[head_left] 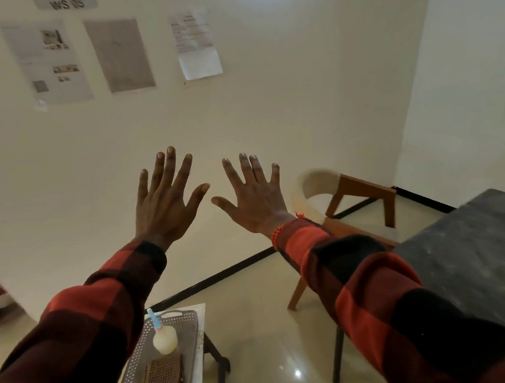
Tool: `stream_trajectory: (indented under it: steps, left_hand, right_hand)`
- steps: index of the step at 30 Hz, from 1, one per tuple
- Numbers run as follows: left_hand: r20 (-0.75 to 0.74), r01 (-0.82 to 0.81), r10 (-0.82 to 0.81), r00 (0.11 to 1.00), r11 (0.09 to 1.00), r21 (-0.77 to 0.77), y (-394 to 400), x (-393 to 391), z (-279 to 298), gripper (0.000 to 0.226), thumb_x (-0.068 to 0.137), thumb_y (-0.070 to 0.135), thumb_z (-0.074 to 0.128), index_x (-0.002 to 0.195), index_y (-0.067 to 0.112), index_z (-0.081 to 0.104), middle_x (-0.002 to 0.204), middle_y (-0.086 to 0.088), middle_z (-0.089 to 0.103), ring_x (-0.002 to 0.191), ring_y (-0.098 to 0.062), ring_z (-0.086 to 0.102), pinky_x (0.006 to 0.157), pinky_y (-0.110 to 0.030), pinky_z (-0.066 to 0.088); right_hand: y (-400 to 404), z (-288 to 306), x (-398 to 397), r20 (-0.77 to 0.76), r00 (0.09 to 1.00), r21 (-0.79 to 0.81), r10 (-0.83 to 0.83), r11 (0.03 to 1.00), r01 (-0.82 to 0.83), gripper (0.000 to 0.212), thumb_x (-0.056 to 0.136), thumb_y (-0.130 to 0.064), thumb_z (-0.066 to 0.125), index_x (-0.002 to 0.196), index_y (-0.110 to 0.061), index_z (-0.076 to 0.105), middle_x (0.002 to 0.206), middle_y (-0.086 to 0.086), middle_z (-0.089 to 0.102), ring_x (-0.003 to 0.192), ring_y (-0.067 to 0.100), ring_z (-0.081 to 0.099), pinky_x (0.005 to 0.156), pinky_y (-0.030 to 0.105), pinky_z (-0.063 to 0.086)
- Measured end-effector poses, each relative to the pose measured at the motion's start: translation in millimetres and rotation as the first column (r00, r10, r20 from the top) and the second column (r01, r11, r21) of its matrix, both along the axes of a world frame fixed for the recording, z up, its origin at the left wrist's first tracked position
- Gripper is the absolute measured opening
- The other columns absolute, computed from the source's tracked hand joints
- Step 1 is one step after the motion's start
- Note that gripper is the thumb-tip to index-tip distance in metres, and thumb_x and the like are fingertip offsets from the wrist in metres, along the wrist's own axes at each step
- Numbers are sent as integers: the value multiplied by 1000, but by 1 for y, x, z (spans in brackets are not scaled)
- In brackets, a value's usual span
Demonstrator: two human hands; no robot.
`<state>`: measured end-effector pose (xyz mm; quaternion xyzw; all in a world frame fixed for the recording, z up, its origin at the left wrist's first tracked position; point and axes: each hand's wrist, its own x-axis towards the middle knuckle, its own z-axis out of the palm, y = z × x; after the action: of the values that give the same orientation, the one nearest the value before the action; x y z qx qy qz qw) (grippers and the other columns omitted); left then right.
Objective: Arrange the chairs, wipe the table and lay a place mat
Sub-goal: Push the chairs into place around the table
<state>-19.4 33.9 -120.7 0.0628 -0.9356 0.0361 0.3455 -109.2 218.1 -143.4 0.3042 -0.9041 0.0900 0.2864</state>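
Observation:
My left hand (165,203) and my right hand (253,195) are raised in front of me with backs toward me, fingers spread, holding nothing. Both sleeves are red and black check. A dark grey table (470,253) fills the right side. A wooden chair with a cream seat and back (362,195) stands beyond the table's far corner, near the wall. Below my left arm a grey perforated tray (191,321) holds a white spray bottle with a blue nozzle (165,339) and a folded brown woven place mat (162,378).
The tray rests on a small stand with dark legs (220,364) at the bottom centre. Papers (119,54) are pinned on the cream wall ahead. The floor (252,296) is glossy beige tile with a black skirting line. A dark object sits at the left edge.

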Motion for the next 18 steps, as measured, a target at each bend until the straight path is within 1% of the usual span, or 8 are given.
stream_trajectory:
  steps: [5,8,10,12,14,16,18]
  left_hand:
    - [49,118,-120,992,992,50,44,-19,-29,75,99,73,11,162,33,4,170,0,-7,156,-19,-9,126,-50,3]
    - [76,216,-221,972,974,73,84,-32,-50,75,99,72,13,162,33,4,170,1,-7,156,-18,-9,126,-51,4]
    - [106,298,-308,946,949,101,122,-41,-66,74,99,71,14,162,33,6,170,0,-6,156,-19,-8,125,-52,6]
    - [139,390,-405,904,912,125,172,-47,-86,73,100,69,16,162,32,8,170,-1,-3,156,-20,-5,125,-52,7]
    - [175,478,-496,851,868,136,222,-50,-106,73,100,67,17,162,30,12,170,-2,0,157,-22,-1,124,-54,10]
    - [231,575,-596,769,803,155,281,-48,-128,73,99,66,19,162,28,16,170,-5,6,156,-26,6,122,-57,15]
    - [278,657,-675,683,735,169,339,-43,-148,76,98,67,19,161,25,22,169,-9,12,155,-30,14,119,-59,20]
  right_hand:
    - [57,-25,0,66,990,7,-128,992,128,84,96,-76,17,162,-27,0,169,15,8,155,36,8,117,71,7]
    - [106,-39,6,117,966,-13,-229,973,232,83,96,-75,17,162,-27,0,169,15,7,155,36,6,116,70,4]
    - [150,-52,14,155,940,-43,-306,948,315,82,96,-74,19,162,-27,4,168,16,10,155,36,7,117,70,5]
    - [206,-71,28,165,896,-59,-413,902,427,81,95,-73,20,160,-25,14,166,18,20,153,37,17,117,70,11]
    - [263,-93,47,198,840,-60,-506,849,525,78,95,-70,24,158,-23,24,163,18,28,151,37,24,116,71,14]
    - [328,-122,74,234,776,-65,-586,787,614,74,97,-67,33,155,-21,33,160,18,34,149,38,29,115,72,15]
    - [393,-149,108,265,695,-78,-668,704,706,70,97,-65,40,148,-17,45,154,19,44,144,39,38,113,73,21]
